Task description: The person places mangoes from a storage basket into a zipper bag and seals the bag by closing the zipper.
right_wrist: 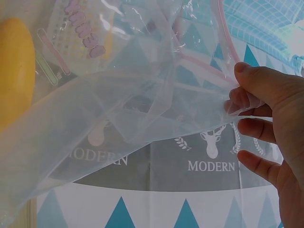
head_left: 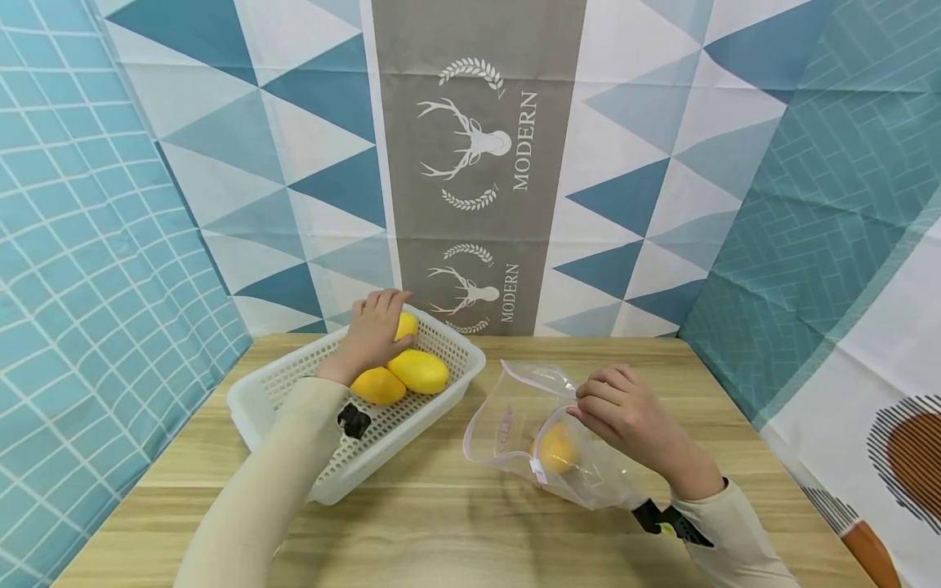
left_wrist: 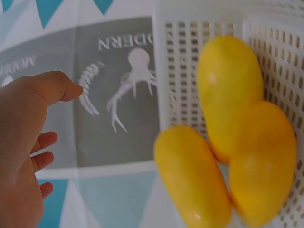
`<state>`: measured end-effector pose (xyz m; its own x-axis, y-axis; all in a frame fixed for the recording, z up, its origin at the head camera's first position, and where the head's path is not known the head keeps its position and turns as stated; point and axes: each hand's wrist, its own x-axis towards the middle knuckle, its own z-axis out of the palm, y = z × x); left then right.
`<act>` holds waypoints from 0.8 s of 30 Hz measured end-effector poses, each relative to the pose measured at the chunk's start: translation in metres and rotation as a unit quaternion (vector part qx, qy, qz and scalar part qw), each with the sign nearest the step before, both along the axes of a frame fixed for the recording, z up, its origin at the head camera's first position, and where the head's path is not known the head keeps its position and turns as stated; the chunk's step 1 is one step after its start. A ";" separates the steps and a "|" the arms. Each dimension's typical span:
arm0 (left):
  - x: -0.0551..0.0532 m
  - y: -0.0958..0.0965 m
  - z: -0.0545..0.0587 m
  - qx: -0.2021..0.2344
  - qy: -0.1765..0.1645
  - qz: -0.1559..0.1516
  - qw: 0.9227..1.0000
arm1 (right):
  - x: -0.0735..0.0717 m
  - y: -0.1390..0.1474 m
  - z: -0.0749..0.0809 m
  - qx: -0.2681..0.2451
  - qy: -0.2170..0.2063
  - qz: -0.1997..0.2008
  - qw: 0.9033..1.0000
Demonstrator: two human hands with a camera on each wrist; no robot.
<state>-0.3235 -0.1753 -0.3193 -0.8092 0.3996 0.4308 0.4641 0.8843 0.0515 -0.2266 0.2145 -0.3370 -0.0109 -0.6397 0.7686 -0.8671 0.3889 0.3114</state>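
Over the back of a white perforated plastic basket (head_left: 412, 426), my left hand (head_left: 373, 331) hovers with its fingers loosely bent and nothing in them. Three yellow mangoes lie close together in the basket: one in front (head_left: 378, 388), one to the right (head_left: 421, 371), and a back mango (head_left: 407, 324) partly hidden by the hand. In the left wrist view, the hand is apart from the mangoes. My right hand (head_left: 625, 408) pinches the pink-edged rim of a clear zip bag (right_wrist: 137, 95) between thumb and fingers. Inside the bag, whose mouth gapes, sits another mango (head_left: 556, 451).
The basket stands at the left of a wooden table (head_left: 441, 531), and the bag is to its right. Behind the table hangs a patterned cloth (head_left: 632, 106) with triangles and deer heads. More cloth lines both sides. Black wrist straps (head_left: 672, 523) circle the sleeves.
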 end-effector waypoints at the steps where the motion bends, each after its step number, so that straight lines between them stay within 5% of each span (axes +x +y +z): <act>1: -0.002 -0.003 -0.002 0.001 -0.006 0.006 1.000 | 0.000 0.000 0.000 0.000 -0.001 0.000 1.000; 11: -0.015 -0.024 -0.022 0.036 -0.040 0.051 0.997 | 0.000 0.000 -0.001 -0.001 -0.005 0.002 1.000; 24: -0.024 -0.041 -0.049 0.031 -0.140 0.127 0.981 | -0.001 -0.001 -0.003 0.002 -0.004 0.004 1.000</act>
